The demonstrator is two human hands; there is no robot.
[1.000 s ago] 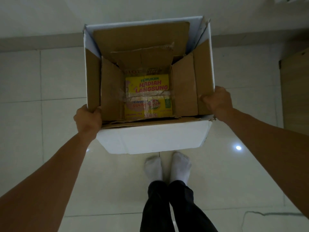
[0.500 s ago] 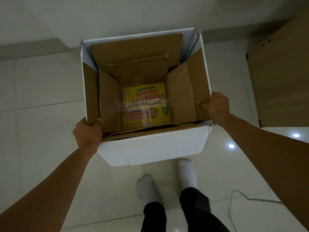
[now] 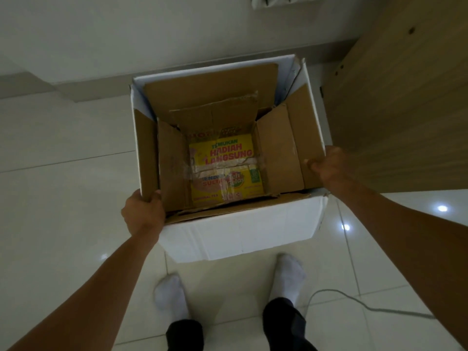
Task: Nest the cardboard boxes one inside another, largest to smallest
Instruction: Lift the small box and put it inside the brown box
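The white box [image 3: 238,234] is held off the floor [image 3: 63,198] in front of the person, open top facing the camera. Its outer walls are white; its inner faces are brown cardboard.

Left hand [image 3: 143,214]: closed on the box's left wall at the near corner, about 8 o'clock of the opening. The fingers curl over the rim onto the inner face; the back of the hand lies outside.

Right hand [image 3: 326,165]: closed on the right wall, about 3 o'clock of the opening. The fingers wrap over the rim to the inside.

Inside the white box sits a brown box [image 3: 276,153], open at the top, with its flaps standing upright against the white walls. A further set of brown flaps [image 3: 215,110] stands inside these at 12 o'clock; whether they belong to a separate box cannot be told.

At the centre, deepest in the stack, lies a yellow box [image 3: 225,168] with red and green print reading "HADIAH LANGSUNG". Clear tape crosses its top face.

Below the box, at 6 o'clock, two feet in white socks [image 3: 171,297] stand apart on the tiled floor, with dark trouser legs [image 3: 281,323] above them. A thin cable [image 3: 354,304] lies on the tiles at 4 o'clock. A wooden panel [image 3: 405,97] stands at 2 o'clock, just beside the box's right wall. A pale wall [image 3: 126,34] runs along the top at 12 o'clock.
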